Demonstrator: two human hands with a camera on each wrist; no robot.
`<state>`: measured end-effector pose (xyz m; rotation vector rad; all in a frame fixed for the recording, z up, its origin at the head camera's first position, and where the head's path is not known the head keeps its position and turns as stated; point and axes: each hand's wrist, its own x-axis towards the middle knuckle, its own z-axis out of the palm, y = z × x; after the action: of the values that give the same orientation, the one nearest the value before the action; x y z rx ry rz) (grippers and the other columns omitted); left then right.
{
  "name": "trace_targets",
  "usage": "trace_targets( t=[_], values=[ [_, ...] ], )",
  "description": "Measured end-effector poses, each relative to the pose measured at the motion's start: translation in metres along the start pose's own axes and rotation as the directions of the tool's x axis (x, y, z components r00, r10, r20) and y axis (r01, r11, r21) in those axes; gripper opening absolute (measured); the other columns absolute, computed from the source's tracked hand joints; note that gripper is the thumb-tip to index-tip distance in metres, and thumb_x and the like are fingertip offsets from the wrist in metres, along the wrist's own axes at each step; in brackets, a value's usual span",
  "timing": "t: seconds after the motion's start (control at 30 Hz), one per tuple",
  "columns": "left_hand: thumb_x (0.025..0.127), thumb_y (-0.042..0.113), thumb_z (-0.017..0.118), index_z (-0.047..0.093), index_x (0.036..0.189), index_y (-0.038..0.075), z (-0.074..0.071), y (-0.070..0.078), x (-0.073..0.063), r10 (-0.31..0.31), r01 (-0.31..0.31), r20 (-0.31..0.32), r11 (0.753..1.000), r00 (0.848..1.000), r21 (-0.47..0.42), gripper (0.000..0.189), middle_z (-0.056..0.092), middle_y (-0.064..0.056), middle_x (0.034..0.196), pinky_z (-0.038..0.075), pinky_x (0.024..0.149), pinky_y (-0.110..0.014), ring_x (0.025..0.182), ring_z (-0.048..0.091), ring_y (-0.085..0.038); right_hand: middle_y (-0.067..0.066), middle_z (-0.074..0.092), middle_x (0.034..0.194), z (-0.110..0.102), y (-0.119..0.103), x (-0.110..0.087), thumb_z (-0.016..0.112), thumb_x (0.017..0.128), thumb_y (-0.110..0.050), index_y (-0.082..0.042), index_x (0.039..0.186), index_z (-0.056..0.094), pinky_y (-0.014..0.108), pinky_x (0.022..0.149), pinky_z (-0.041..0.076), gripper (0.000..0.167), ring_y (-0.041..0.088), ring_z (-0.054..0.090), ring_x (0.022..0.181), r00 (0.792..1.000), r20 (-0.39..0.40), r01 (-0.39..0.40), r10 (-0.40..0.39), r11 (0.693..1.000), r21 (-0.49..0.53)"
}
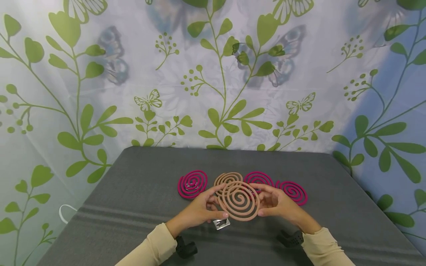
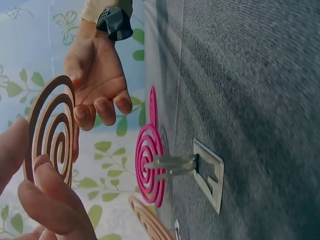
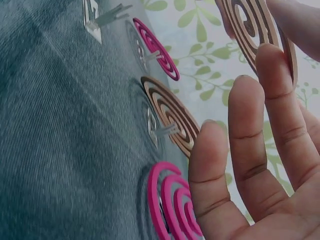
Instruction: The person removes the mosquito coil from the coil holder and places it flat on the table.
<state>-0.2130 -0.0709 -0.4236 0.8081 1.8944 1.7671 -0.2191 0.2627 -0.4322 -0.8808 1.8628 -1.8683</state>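
A tan mosquito coil [image 1: 240, 200] is held up over the front middle of the table, its flat face towards me. My left hand [image 1: 202, 205] pinches its left edge, thumb in front and fingers at the top and behind. On the opposite edge my right hand [image 1: 280, 202] grips with thumb and fingertips; in the right wrist view its other fingers [image 3: 247, 115] extend loosely. Below the coil, by the left thumb, a bare metal coil stand [image 1: 221, 224] lies on the table, its thin prongs [image 2: 175, 162] pointing up in the left wrist view.
Behind the hands a second tan coil [image 1: 229, 174] and three pink coils [image 1: 192, 184] stand in a row, raised on metal stands. The grey cloth-covered table [image 1: 149, 166] ends at a leaf-patterned curtain [image 1: 186, 122]. A white loop [image 1: 63, 214] hangs by the left edge.
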Motion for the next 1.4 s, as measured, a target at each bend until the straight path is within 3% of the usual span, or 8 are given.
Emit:
trace_targets(
  t=[0.17,0.33,0.63,0.97,1.27,1.4],
  values=[
    [0.099,0.005,0.079,0.03,0.17,0.004,0.009,0.001,0.007,0.003,-0.002,-0.004,1.0,1.0,0.028,0.087,0.074,0.002,0.102,0.046,0.058,-0.024,0.074,0.064,-0.01,0.005,0.075,0.11,-0.007,-0.001,-0.007,0.071,0.098,0.01,0.0,0.163,0.042,0.034,0.083,0.062,0.071,0.018,0.074,0.092,1.0,0.017,0.025,-0.025,1.0,0.001],
    [0.099,0.004,0.078,0.03,0.17,0.003,0.018,0.003,0.013,0.015,-0.014,-0.017,0.997,1.0,0.071,0.085,0.074,0.003,0.1,0.049,0.061,-0.026,0.078,0.066,-0.011,0.005,0.075,0.109,-0.015,-0.005,-0.014,0.069,0.098,0.011,0.001,0.163,0.041,0.036,0.085,0.063,0.071,0.019,0.074,0.093,0.999,0.018,0.035,-0.034,0.999,-0.028],
    [0.098,0.003,0.08,0.034,0.17,0.01,0.032,0.004,0.026,0.004,-0.002,-0.03,0.998,1.0,0.056,0.085,0.074,-0.002,0.1,0.047,0.058,-0.024,0.076,0.063,-0.01,0.006,0.074,0.108,-0.027,-0.011,-0.027,0.067,0.099,0.012,-0.007,0.163,0.045,0.037,0.081,0.062,0.07,0.019,0.074,0.09,1.0,0.007,0.017,-0.017,0.999,-0.036],
    [0.097,0.005,0.08,0.032,0.17,0.007,0.044,0.001,0.04,0.016,-0.013,-0.039,0.998,0.999,0.062,0.088,0.073,0.007,0.098,0.048,0.057,-0.024,0.074,0.063,-0.006,0.006,0.075,0.108,-0.039,-0.017,-0.037,0.064,0.101,0.012,-0.013,0.164,0.046,0.039,0.08,0.062,0.07,0.018,0.073,0.09,1.0,0.019,0.016,-0.015,0.999,-0.041],
    [0.097,0.002,0.079,0.031,0.17,0.005,0.055,-0.002,0.054,0.017,-0.017,-0.057,1.0,0.998,0.01,0.087,0.075,0.002,0.1,0.046,0.056,-0.023,0.072,0.062,-0.006,0.008,0.076,0.113,-0.053,-0.015,-0.044,0.062,0.101,0.014,-0.015,0.164,0.044,0.042,0.086,0.063,0.071,0.022,0.075,0.097,1.0,0.013,-0.01,0.01,1.0,-0.028],
    [0.097,0.0,0.079,0.033,0.169,0.006,0.062,-0.002,0.06,0.012,-0.013,-0.072,1.0,0.997,-0.027,0.086,0.076,0.0,0.103,0.045,0.056,-0.023,0.071,0.06,-0.007,0.008,0.075,0.115,-0.06,-0.015,-0.049,0.06,0.102,0.014,-0.01,0.165,0.041,0.045,0.087,0.063,0.071,0.023,0.075,0.098,1.0,0.022,-0.002,0.003,1.0,-0.031]
  ],
)
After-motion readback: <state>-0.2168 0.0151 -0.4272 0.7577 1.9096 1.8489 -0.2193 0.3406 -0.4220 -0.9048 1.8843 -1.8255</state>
